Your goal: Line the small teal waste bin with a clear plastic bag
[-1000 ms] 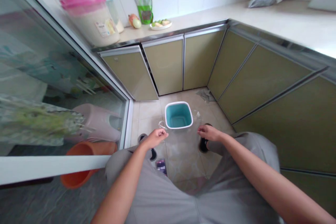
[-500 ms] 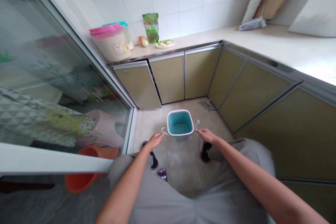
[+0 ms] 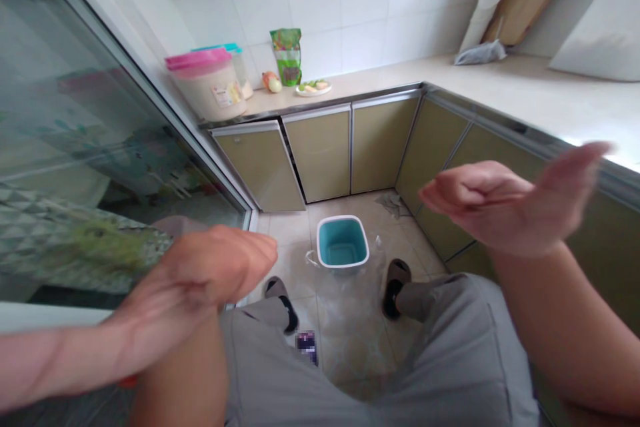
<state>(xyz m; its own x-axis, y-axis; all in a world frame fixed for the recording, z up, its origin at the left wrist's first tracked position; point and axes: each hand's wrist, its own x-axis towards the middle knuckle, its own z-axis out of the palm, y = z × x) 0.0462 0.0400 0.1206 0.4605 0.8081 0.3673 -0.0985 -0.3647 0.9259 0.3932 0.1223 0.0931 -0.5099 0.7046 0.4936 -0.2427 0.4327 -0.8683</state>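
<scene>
My left hand [image 3: 220, 263] is raised at the left, its fingers pressed together and nothing visible in it. Opposite it, my right hand [image 3: 505, 207] is up with fingers curled in and thumb stuck out, slightly blurred; no object shows in it. Between and below them, a turquoise bin [image 3: 343, 255] with a white rim stands upright on the floor, its inside bare. A clear plastic bag [image 3: 379, 247] spreads around the bin's sides and front, with a loop-like handle at its left. Neither hand touches the bin or the bag.
My slippered feet flank the bin on the tiled floor [image 3: 345, 320], with a pixelated dark item [image 3: 307, 345] nearer me. Cabinets [image 3: 320, 153] rise behind and right. The counter holds a pink-lidded container [image 3: 205, 87], an onion [image 3: 271, 82], a green pouch [image 3: 287, 57] and a plate [image 3: 314, 89]. Glass door at left.
Both hands have come up and apart from low beside the bin, where they were at the bag's two handles. They have let go of the bag, which stays around the bin.
</scene>
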